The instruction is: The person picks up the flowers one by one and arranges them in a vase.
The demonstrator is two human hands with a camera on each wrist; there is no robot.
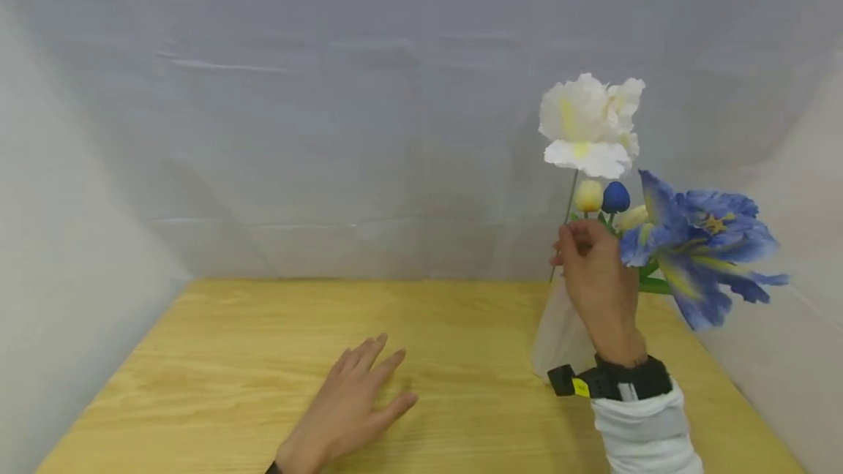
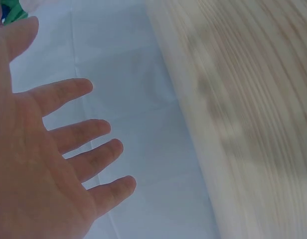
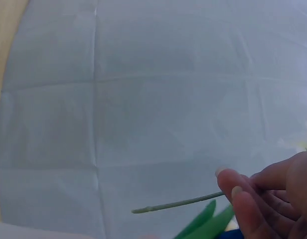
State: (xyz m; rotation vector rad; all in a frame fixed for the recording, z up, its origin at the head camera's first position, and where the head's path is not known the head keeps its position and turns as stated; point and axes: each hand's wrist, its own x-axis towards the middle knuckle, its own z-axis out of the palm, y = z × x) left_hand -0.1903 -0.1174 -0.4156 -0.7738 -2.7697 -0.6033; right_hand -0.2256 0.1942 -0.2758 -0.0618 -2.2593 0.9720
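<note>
My right hand [image 1: 598, 280] pinches the thin stem [image 3: 178, 202] of a white artificial flower [image 1: 585, 130] between thumb and fingers. The bloom stands above the hand, and the stem's lower end sticks out free in the right wrist view. Behind the hand and wrist is a pale vase [image 1: 558, 331], partly hidden. A large blue flower [image 1: 714, 240] leans out to the right, beside a small pale yellow tulip [image 1: 589, 196] and a small blue tulip [image 1: 615, 197]. My left hand [image 1: 349, 404] holds nothing, its fingers spread over the table.
The wooden table [image 1: 263, 357] reaches back to a creased grey-white sheet [image 1: 369, 137] that hangs behind it. Pale walls of similar sheeting [image 1: 59, 240] close in the left and right sides. Green leaves [image 3: 206, 224] show below the stem in the right wrist view.
</note>
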